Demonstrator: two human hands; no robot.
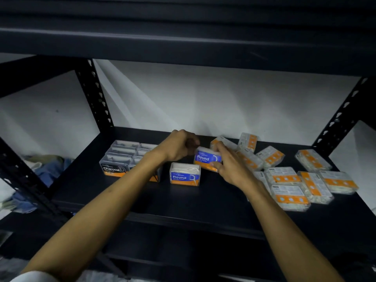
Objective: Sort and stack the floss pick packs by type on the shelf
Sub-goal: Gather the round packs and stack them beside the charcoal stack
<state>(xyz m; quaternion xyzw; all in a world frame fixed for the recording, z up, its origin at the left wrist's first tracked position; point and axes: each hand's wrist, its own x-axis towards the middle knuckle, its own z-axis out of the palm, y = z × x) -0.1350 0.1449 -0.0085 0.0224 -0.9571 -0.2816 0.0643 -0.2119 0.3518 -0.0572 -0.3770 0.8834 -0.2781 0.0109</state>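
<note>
On the dark shelf [183, 202], a block of black-labelled "Charcoal" packs [120, 159] stands in rows at the left. One blue "Round" pack [185, 174] stands upright beside them. My right hand [227, 163] grips a second blue "Round" pack [206, 158], lifted and tilted just right of the standing one. My left hand [179, 146] is curled at that pack's left end; whether its fingers touch it is hidden. Several packs showing orange-and-white backs [289, 180] lie scattered on the right half of the shelf.
Black perforated uprights stand at the shelf's back left [95, 94] and back right [341, 117]. A higher shelf board [183, 41] overhangs the work area. Crumpled blue and white cloth [40, 165] lies beyond the left frame. A white wall closes the back.
</note>
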